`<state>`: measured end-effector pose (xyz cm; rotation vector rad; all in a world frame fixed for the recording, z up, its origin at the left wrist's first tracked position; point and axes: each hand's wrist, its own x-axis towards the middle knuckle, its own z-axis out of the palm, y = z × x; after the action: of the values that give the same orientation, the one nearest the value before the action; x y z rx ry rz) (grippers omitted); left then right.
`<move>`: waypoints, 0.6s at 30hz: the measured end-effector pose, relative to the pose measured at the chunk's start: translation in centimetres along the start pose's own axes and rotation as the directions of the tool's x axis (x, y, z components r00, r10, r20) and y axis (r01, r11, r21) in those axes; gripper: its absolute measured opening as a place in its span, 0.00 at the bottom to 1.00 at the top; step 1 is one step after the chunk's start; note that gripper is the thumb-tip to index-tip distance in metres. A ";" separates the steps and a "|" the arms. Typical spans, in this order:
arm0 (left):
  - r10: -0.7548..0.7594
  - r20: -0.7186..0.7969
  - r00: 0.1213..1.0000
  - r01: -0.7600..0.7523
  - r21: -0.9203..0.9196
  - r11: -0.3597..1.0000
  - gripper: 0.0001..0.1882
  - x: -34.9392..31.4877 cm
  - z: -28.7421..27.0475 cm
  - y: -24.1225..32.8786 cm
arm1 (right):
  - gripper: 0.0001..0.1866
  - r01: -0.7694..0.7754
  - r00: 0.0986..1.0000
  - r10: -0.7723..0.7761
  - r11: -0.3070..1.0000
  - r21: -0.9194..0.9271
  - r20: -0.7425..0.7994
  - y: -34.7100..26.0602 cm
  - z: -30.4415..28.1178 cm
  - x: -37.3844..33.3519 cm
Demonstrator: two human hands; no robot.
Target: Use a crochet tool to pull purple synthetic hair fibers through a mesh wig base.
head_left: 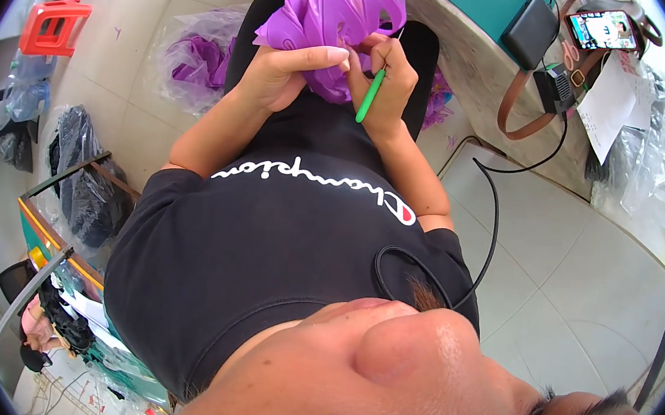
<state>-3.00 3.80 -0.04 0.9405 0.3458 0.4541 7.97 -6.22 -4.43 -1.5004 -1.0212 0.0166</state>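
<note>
Over my lap is a glossy purple moulded piece (329,13) with curved, spiralling bands, apparently soft plastic or rubber. My left hand (282,72) grips its lower left side, thumb stretched along the near edge. At its right side my right hand (386,79) is closed round a slim tool with a green handle (370,96). The handle points down toward me. A thin metal part shows above the fingers, but its tip is too small to make out. My right fingertips touch the purple piece close to my left thumb.
A clear bag with purple pieces (202,60) lies on the floor to the left, near a red stool (56,26). On the right-hand ledge are a black power bank (529,30), a lit phone (602,29), a brown strap (513,105) and papers. A black cable (496,217) hangs nearby.
</note>
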 end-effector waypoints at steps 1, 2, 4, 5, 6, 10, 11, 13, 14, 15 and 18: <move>-0.001 0.001 1.000 0.001 0.001 1.000 0.13 0.0 -0.1 0.1 | 0.19 -0.020 0.999 0.022 0.998 0.052 -0.032 0.1 0.1 0.1; 0.001 0.052 0.999 0.005 -0.118 0.993 0.14 0.1 -0.4 0.4 | 0.19 -0.070 0.997 0.074 0.989 0.128 -0.024 0.2 -0.1 0.3; 0.090 0.228 0.970 -0.009 -0.333 0.943 0.16 0.5 -1.5 0.8 | 0.21 -0.140 0.990 0.140 0.988 0.071 -0.004 0.7 -0.8 0.2; 0.089 0.228 0.970 -0.008 -0.331 0.943 0.16 0.8 -2.0 0.9 | 0.20 -0.160 0.987 0.160 0.985 0.060 0.005 0.7 -1.3 0.1; 0.130 0.241 0.962 -0.053 -0.299 0.953 0.17 1.1 -2.1 1.1 | 0.20 -0.161 0.987 0.161 0.985 0.060 0.006 0.9 -1.7 -0.1; 0.158 0.156 0.975 -0.127 -0.195 0.973 0.15 1.4 -2.1 1.1 | 0.19 -0.129 0.992 0.120 0.933 0.335 0.047 0.9 -3.2 -0.4; 0.157 0.088 0.984 -0.142 -0.154 0.978 0.14 1.4 -2.2 0.8 | 0.18 -0.091 0.996 0.078 0.924 0.371 0.048 0.7 -3.6 -0.2; 0.116 0.032 0.993 -0.111 -0.133 0.985 0.13 1.6 -2.7 -0.2 | 0.18 -0.063 0.997 0.041 0.933 0.354 0.069 0.0 -3.8 0.3; 0.085 0.002 0.996 -0.084 -0.069 0.994 0.14 1.7 -2.7 -0.9 | 0.17 -0.094 0.996 0.079 0.890 0.445 0.053 -0.4 -3.8 0.5; 0.055 -0.027 0.998 -0.055 -0.008 0.998 0.15 1.9 -2.5 -1.4 | 0.17 -0.120 0.992 0.118 0.839 0.531 0.039 -0.8 -3.9 0.9; -0.065 -0.055 0.996 0.062 -0.048 0.997 0.18 1.6 -1.7 -3.1 | 0.17 -0.167 0.983 0.183 0.824 0.541 0.025 -0.4 -4.0 1.7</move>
<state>-1.76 4.15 -3.70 0.8708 0.4135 0.4291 11.02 -8.44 -2.20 -1.0580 -0.7633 0.3877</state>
